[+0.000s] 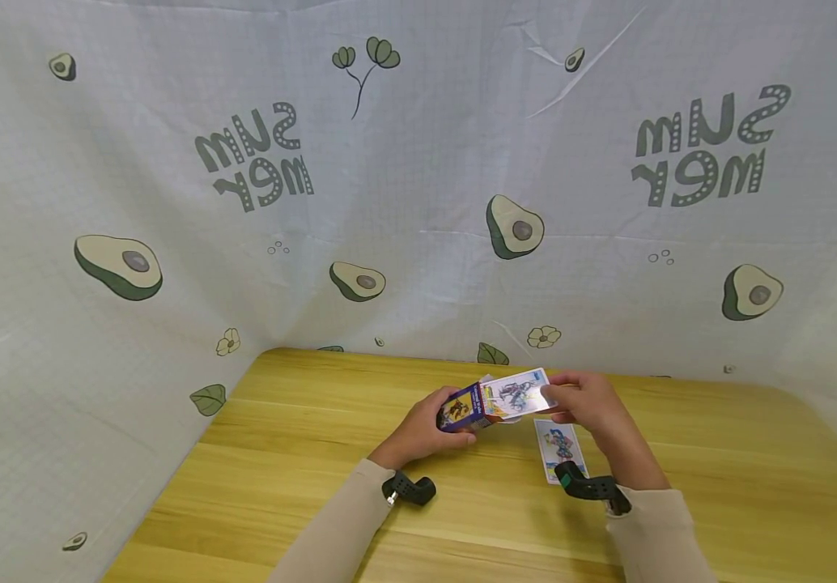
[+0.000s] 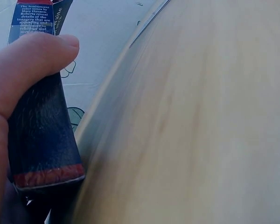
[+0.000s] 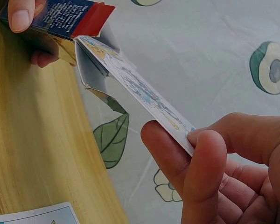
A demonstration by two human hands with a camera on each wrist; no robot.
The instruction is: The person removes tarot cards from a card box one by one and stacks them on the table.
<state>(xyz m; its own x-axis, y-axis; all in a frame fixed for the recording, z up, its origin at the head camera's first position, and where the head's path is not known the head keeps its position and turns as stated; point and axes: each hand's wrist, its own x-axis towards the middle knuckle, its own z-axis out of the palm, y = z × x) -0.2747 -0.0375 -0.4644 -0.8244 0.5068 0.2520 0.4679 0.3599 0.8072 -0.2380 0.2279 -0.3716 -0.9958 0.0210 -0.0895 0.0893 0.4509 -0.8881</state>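
My left hand (image 1: 422,427) grips a dark blue card box (image 1: 462,407) with red edging and a picture on its front; its flaps stand open toward the right. In the left wrist view the thumb lies across the box's printed side (image 2: 44,126). Between thumb and fingers, my right hand (image 1: 588,405) pinches the end of an illustrated card (image 1: 516,394). The card's other end is at the box's open mouth, clearest in the right wrist view, where the card (image 3: 144,95) slants down from the box (image 3: 60,21). A second illustrated card (image 1: 557,441) lies face up on the table below the right hand.
The wooden table (image 1: 302,453) reaches back to a hanging white cloth (image 1: 418,202) printed with avocados and lettering. Black wrist cameras are strapped over both beige sleeves (image 1: 349,518). The right one overlaps the lying card in the head view.
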